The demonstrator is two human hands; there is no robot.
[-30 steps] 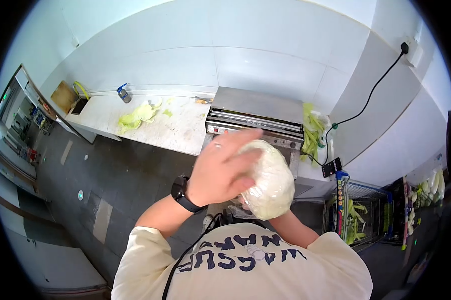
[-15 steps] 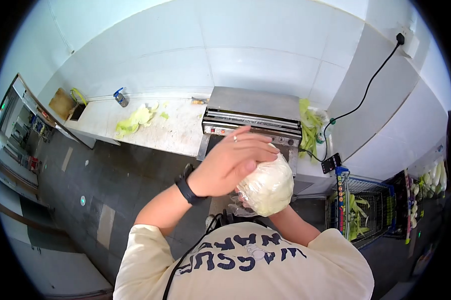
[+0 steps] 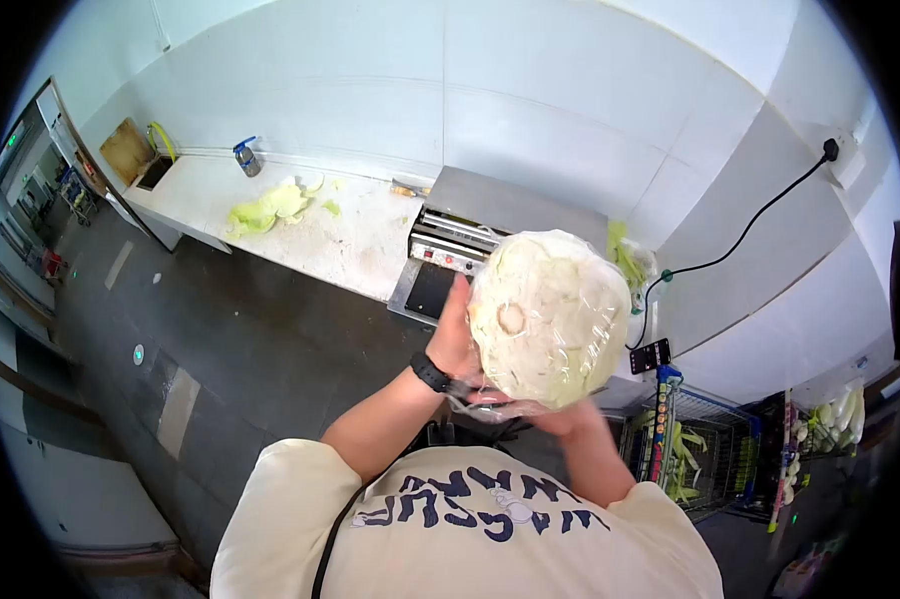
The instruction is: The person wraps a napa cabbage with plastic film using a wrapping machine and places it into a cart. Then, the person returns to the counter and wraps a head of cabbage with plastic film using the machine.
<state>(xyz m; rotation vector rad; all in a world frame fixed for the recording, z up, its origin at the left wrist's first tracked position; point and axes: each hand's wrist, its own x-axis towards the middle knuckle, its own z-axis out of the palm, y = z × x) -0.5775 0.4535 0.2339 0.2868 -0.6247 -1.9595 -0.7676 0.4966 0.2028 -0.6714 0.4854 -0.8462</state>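
Note:
A pale round cabbage in clear plastic film is held up in front of my chest, its cut stem end turned towards the camera. My left hand, below a black watch, grips its left side, thumb pointing up. Loose film bunches beneath the cabbage, by that hand's fingers. My right hand supports the cabbage from below, its fingers mostly hidden behind it. Beyond the cabbage stands the metal wrapping machine, partly covered by it.
The white counter holds loose leaves, a blue-topped bottle and a knife. More leaves, a black cable and a phone are at the right. A shopping cart with greens stands below.
My left hand has moved from above the cabbage to its left side. The cabbage has risen closer to the camera and turned to show its stem end. The view has shifted slightly.

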